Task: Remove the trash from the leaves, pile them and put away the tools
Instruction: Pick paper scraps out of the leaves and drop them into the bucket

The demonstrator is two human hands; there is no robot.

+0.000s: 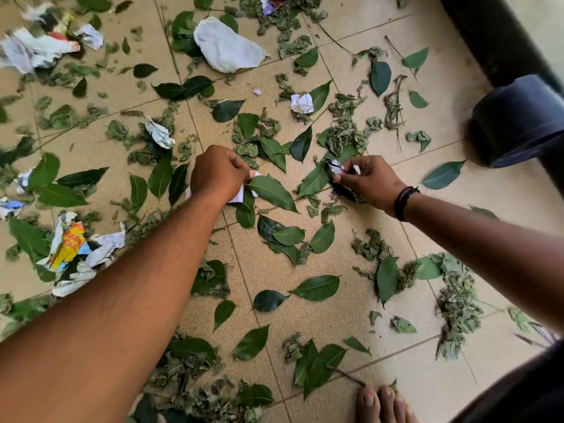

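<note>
Your leaves (272,190) lie scattered across the floor (335,315); crumpled paper (227,45) behind, a bucket (518,117) at the right edge.

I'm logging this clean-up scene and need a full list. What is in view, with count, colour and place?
fresh leaves: many, dark green, scattered across the floor
dried leaf clumps: many, dull grey-green, thickest at right and bottom
twigs: a few, brown, upper right
crumpled paper scraps: several, white or printed, mostly left and top
colourful wrapper: one, yellow and red, left
white cloth-like piece: one, top centre
round container: one, dark blue, right edge
tiled floor: beige
white paper scrap: one, in the left hand's grip
shiny wrapper: one, silver, pinched by the right hand
left hand: centre
right hand: centre right, black wristband
toes: bottom edge
</note>
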